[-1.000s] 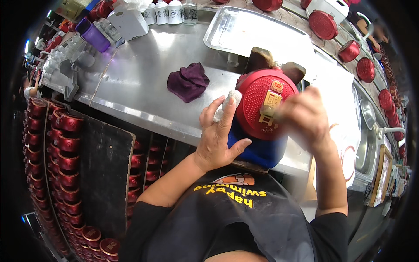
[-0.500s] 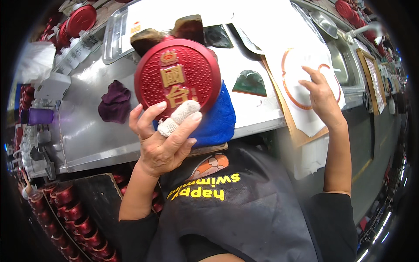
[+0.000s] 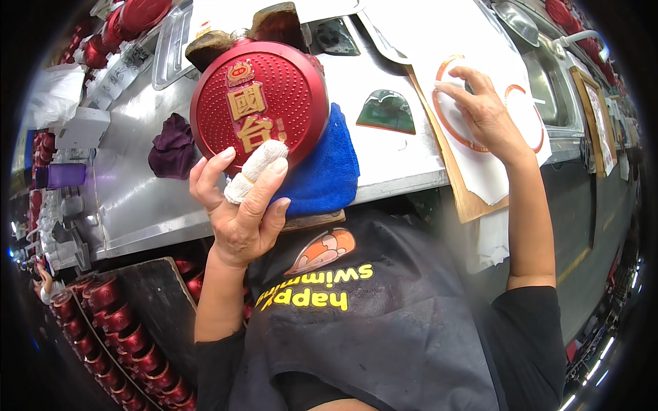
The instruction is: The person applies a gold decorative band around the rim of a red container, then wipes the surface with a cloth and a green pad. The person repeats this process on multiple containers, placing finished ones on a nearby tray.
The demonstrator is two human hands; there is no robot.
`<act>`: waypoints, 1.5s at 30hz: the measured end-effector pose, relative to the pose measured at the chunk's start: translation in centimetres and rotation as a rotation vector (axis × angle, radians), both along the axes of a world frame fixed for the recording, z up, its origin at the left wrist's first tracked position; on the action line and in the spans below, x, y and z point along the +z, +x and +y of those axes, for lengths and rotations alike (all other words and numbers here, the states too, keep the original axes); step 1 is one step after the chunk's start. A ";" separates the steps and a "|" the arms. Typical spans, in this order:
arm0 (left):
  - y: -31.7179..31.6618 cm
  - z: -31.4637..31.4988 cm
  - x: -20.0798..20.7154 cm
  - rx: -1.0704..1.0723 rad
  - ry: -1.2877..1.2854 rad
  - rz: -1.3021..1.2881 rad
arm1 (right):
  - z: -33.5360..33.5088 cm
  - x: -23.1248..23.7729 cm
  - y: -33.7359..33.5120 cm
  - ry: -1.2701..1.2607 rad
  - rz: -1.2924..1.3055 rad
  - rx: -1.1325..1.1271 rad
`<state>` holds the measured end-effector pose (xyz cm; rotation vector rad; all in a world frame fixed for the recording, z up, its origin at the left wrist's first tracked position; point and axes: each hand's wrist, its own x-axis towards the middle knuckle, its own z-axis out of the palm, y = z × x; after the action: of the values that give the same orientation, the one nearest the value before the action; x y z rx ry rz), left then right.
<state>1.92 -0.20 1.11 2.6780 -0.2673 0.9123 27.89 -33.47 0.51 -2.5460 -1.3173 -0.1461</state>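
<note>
My left hand (image 3: 243, 218), a white wrap on one finger, holds the lower edge of a red round flat bottle (image 3: 301, 92). Its studded face carries raised gold characters. Two brown blocks (image 3: 277, 26) stand at the bottle's far side, and a folded blue cloth (image 3: 325, 168) lies partly beneath it. My right hand (image 3: 483, 113) is over a white sheet (image 3: 490, 175) marked with curved orange-red strips (image 3: 440, 103). Its fingers are bent and apart, with nothing visible between them. The sheet lies on a brown board (image 3: 471, 205).
A purple cloth (image 3: 171, 147) lies left of the bottle, and a dark green curved-top piece (image 3: 387, 113) lies to its right. At far right are a metal sink (image 3: 548, 89) and a framed panel (image 3: 595, 116). Red vessels (image 3: 140, 356) stand in rows at lower left.
My right hand has shifted a little across the sheet, its fingers now more curled. My left hand keeps its hold on the bottle. The whole view has shifted slightly.
</note>
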 end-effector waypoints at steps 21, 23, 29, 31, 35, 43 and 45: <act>19.5 -19.0 0.9 -0.492 -1.507 0.791 | -0.7 6.5 4.9 0.304 -0.248 0.077; 19.5 -19.6 0.7 -0.574 -1.616 0.906 | -1.7 6.9 4.9 0.348 -0.227 0.026; 19.5 -20.1 0.3 -0.587 -1.690 0.830 | -3.4 8.1 4.6 0.457 -0.155 -0.065; 20.1 -20.6 0.4 -0.300 -1.402 0.627 | -3.3 8.6 4.2 0.459 -0.164 -0.069; 22.0 -22.0 1.3 -0.211 -0.971 0.436 | -3.0 9.2 4.1 0.468 -0.212 -0.040; 20.7 -18.4 1.9 -0.671 -1.644 0.926 | -6.1 8.0 6.1 0.300 -0.180 -0.193; 21.0 -17.0 2.2 -0.576 -1.560 0.953 | -6.5 7.4 6.1 0.101 -0.137 -0.339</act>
<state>22.88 -17.17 3.26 1.1538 -0.0224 -0.3644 33.95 -39.99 7.86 -2.6894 -0.8831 -0.4480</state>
